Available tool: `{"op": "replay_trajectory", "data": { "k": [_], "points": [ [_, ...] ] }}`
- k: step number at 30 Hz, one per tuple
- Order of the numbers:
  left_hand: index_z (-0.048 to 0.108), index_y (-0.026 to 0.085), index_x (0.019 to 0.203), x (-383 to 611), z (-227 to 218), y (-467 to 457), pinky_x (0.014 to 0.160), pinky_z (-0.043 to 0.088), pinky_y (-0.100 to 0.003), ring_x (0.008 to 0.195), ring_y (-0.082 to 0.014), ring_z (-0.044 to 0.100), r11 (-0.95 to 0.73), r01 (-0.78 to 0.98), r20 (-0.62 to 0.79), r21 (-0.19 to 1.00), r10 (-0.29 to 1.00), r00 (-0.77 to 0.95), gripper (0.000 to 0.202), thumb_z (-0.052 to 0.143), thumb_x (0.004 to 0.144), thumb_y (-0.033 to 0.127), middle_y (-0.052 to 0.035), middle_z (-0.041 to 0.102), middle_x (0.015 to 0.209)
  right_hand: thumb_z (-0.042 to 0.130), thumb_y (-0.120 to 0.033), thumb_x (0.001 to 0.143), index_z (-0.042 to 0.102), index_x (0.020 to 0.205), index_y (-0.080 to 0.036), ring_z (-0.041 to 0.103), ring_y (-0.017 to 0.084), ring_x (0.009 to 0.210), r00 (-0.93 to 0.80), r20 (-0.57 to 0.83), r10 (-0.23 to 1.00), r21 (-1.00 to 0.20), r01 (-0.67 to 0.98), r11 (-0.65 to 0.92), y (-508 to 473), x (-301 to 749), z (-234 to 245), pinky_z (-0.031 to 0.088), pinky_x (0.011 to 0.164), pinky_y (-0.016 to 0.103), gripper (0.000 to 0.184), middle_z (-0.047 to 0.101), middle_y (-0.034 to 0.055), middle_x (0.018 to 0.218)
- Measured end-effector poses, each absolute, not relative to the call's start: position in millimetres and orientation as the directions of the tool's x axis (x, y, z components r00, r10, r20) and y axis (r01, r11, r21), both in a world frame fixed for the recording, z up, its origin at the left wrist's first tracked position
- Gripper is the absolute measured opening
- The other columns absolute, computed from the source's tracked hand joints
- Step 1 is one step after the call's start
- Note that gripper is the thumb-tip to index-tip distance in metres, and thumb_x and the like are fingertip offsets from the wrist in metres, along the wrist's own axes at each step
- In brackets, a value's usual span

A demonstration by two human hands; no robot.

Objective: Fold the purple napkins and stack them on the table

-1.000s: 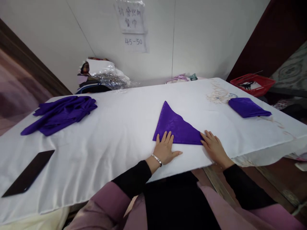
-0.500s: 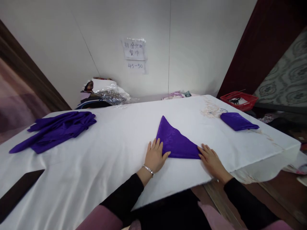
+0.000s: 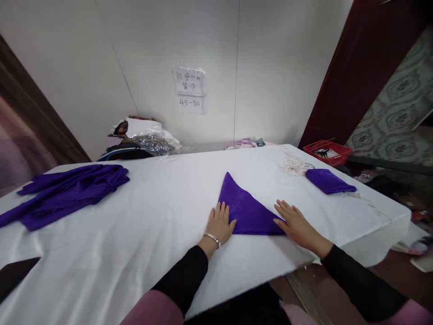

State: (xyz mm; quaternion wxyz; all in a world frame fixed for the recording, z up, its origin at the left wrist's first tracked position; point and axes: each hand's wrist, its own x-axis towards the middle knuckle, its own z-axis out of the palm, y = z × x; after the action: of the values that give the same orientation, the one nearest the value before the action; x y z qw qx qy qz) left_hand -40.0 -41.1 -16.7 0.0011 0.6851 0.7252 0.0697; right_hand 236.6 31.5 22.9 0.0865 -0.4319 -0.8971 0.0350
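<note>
A purple cloth napkin [image 3: 248, 212], folded into a triangle, lies on the white tablecloth [image 3: 162, 203] in front of me. Its long edge faces me and one point reaches away from me. My left hand [image 3: 220, 223] rests flat on the napkin's left corner, fingers stretched out and a bracelet at the wrist. Over the right corner is my right hand [image 3: 296, 223], its fingers straight and slightly apart; whether it presses on the cloth I cannot tell.
A loose heap of purple cloth [image 3: 81, 187] lies at the left. At the right are a folded purple cloth [image 3: 329, 181] and a red basket [image 3: 329, 153]. Plastic-wrapped fabrics [image 3: 145, 137] stand by the wall, and a dark flat piece [image 3: 15, 275] is at lower left.
My right hand has shifted so that it covers more of the triangle's right corner, with its fingers now angled up. The left hand stays on its corner. The whole view has tilted slightly.
</note>
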Motion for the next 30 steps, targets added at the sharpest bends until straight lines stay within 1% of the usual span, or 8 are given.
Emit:
{"op": "replay_trajectory", "data": {
  "k": [2,5,7,10,15,21,25,30],
  "points": [
    [0.032,0.009,0.141,-40,-18,-41,0.111,0.019,-0.049,0.140,-0.0282,0.015,0.058,0.993,0.106,0.099,0.992,-0.069,0.065,0.023,0.091,0.050,-0.0130,0.026,0.150,0.030,-0.049,0.093,0.036,0.141,-0.019,0.022,0.024,0.138,-0.701,0.124,0.702,-0.197,0.676,0.710,34,209,45,0.022,0.110,0.048,0.057,0.028,0.0104,0.149],
    [0.034,0.010,0.140,-39,-19,-41,0.111,0.018,-0.052,0.140,-0.0288,0.015,0.062,0.994,0.130,0.085,0.989,-0.072,0.064,0.025,0.091,0.049,-0.0141,0.028,0.149,0.032,-0.052,0.093,0.033,0.143,-0.016,0.019,0.024,0.139,-0.849,0.046,0.527,-0.262,0.498,0.826,36,158,65,0.020,0.112,0.044,0.062,0.026,0.0107,0.150],
    [0.034,0.010,0.140,-38,-20,-42,0.111,0.018,-0.052,0.140,-0.0289,0.016,0.061,0.995,0.144,0.080,0.987,-0.072,0.063,0.027,0.091,0.049,-0.0142,0.029,0.149,0.031,-0.053,0.093,0.030,0.144,-0.016,0.017,0.023,0.139,-0.909,0.017,0.416,-0.312,0.390,0.866,40,124,67,0.017,0.113,0.042,0.063,0.023,0.0097,0.150],
    [0.035,0.010,0.139,-38,-21,-43,0.110,0.019,-0.052,0.139,-0.0298,0.017,0.062,0.995,0.155,0.082,0.985,-0.074,0.062,0.030,0.090,0.047,-0.0146,0.030,0.148,0.029,-0.054,0.093,0.025,0.145,-0.015,0.012,0.023,0.140,-0.941,0.002,0.340,-0.352,0.317,0.881,55,84,54,0.012,0.114,0.041,0.065,0.019,0.0096,0.152],
    [0.037,0.009,0.138,-37,-20,-44,0.110,0.020,-0.053,0.138,-0.0313,0.021,0.056,0.994,0.160,0.091,0.985,-0.070,0.061,0.033,0.090,0.046,-0.0171,0.038,0.143,0.022,-0.058,0.093,0.022,0.146,-0.010,0.008,0.024,0.141,-0.924,-0.077,0.375,-0.342,0.378,0.861,96,49,20,0.009,0.113,0.043,0.072,0.014,0.0134,0.152],
    [0.036,0.009,0.138,-35,-21,-46,0.111,0.019,-0.053,0.138,-0.0319,0.019,0.060,0.992,0.149,0.107,0.986,-0.076,0.063,0.029,0.090,0.048,-0.0169,0.031,0.147,0.021,-0.063,0.090,0.024,0.145,-0.008,0.010,0.026,0.140,-0.919,-0.051,0.391,-0.278,0.390,0.878,134,32,4,0.008,0.113,0.042,0.078,0.017,0.0145,0.151],
    [0.036,0.009,0.139,-35,-19,-47,0.111,0.019,-0.054,0.138,-0.0323,0.019,0.060,0.990,0.132,0.126,0.988,-0.077,0.064,0.028,0.090,0.049,-0.0166,0.029,0.148,0.019,-0.065,0.090,0.025,0.145,-0.008,0.011,0.027,0.140,-0.913,-0.039,0.406,-0.235,0.403,0.884,154,23,0,0.009,0.112,0.043,0.079,0.018,0.0141,0.151],
    [0.036,0.009,0.139,-35,-16,-47,0.111,0.020,-0.054,0.139,-0.0323,0.018,0.067,0.987,0.115,0.146,0.990,-0.084,0.063,0.029,0.090,0.048,-0.0158,0.029,0.148,0.018,-0.064,0.090,0.026,0.144,-0.009,0.013,0.028,0.140,-0.894,-0.030,0.447,-0.221,0.442,0.869,176,10,-6,0.012,0.111,0.045,0.078,0.019,0.0147,0.151]
  ]
}}
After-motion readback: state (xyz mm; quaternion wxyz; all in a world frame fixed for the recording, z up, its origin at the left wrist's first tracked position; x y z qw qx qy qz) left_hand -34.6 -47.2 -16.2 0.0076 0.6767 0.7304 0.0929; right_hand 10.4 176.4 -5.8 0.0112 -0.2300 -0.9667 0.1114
